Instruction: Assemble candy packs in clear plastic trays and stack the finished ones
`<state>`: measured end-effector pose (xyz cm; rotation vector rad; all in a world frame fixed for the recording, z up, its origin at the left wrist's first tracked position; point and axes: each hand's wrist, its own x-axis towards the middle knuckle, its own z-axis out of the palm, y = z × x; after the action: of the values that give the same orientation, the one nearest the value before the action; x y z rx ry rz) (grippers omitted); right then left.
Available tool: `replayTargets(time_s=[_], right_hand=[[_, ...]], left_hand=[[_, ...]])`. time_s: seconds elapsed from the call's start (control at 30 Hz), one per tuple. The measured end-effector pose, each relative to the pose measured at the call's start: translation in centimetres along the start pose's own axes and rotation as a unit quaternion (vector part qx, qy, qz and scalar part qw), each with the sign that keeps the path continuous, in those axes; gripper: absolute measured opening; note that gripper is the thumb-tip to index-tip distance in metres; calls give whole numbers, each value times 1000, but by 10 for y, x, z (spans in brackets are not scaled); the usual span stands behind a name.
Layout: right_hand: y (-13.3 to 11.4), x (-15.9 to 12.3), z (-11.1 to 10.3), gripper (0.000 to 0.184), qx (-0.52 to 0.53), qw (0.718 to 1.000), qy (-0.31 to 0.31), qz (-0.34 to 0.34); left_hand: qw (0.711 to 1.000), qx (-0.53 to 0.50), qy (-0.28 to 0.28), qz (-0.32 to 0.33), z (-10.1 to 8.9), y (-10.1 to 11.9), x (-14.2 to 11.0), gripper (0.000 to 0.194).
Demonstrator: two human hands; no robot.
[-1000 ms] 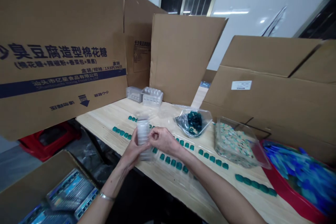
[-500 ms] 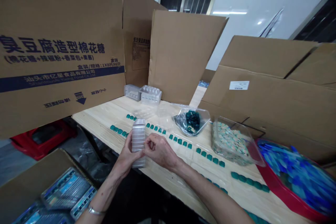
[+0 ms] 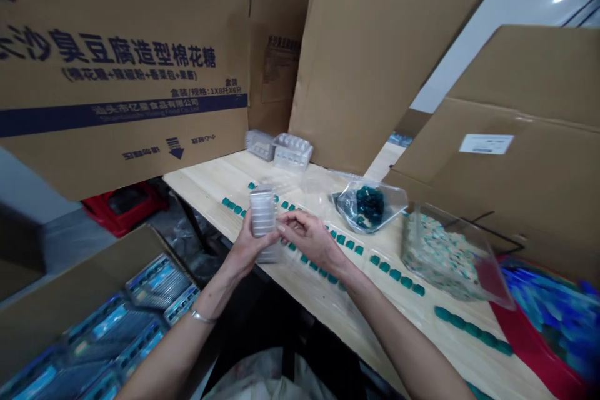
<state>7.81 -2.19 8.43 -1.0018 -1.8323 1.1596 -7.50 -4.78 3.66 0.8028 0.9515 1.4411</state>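
A stack of thin clear plastic trays [image 3: 263, 215] stands upright in my left hand [image 3: 246, 250], whose fingers wrap round its lower left side with the thumb across the front. At the stack's right edge is my right hand [image 3: 312, 240], with thumb and fingertips pinched together. What lies between those fingertips is too small to make out. Beneath and beyond both hands, small green pieces [image 3: 394, 275] lie in rows on the pale wooden table [image 3: 347, 309]. More clear trays [image 3: 293, 151] sit at the back of the table.
Behind the rows rests an open clear bag of dark green pieces [image 3: 370, 205]. To its right are a clear bin of pale green-white pieces [image 3: 417, 250] and a red basin [image 3: 529, 340] holding blue packets. Cardboard [image 3: 375, 56] walls the back. A carton of blue packs [image 3: 107, 331] stands lower left.
The camera view has tilted down and turned left, so the scene sits further right. My left hand still holds the tray stack. My right hand stays pinched at its edge, fingers a little more extended.
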Motion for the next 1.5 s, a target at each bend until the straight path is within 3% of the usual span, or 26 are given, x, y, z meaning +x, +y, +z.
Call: replayTargets(time_s=[0.3, 0.63, 0.83, 1.07, 1.17, 1.23, 1.37, 1.5], right_hand=[[-5, 10, 12, 10, 58, 997, 12, 50], [2, 0, 26, 15, 140, 987, -7, 83], [5, -9, 30, 11, 95, 992, 2, 77], [-1, -40, 50, 9, -74, 992, 94, 29], [-3, -49, 47, 10, -91, 990, 103, 17], [-3, -52, 42, 8, -58, 994, 83, 30], [-4, -52, 32, 9, 23, 997, 39, 61], [-7, -49, 33, 11, 44, 996, 35, 68]], left_hand=[[1000, 10, -11, -1, -2, -6, 1, 88], [993, 101, 64, 9, -11, -1, -12, 98], [993, 106, 43, 0, -17, -5, -17, 97], [990, 137, -9, -38, -11, -11, -43, 75], [992, 119, -45, -8, -9, -13, -53, 70], [987, 149, -37, 51, -9, -13, -57, 63], [932, 318, -3, 173, -11, -10, -59, 44], [915, 358, 3, 186, -9, -8, -60, 43]])
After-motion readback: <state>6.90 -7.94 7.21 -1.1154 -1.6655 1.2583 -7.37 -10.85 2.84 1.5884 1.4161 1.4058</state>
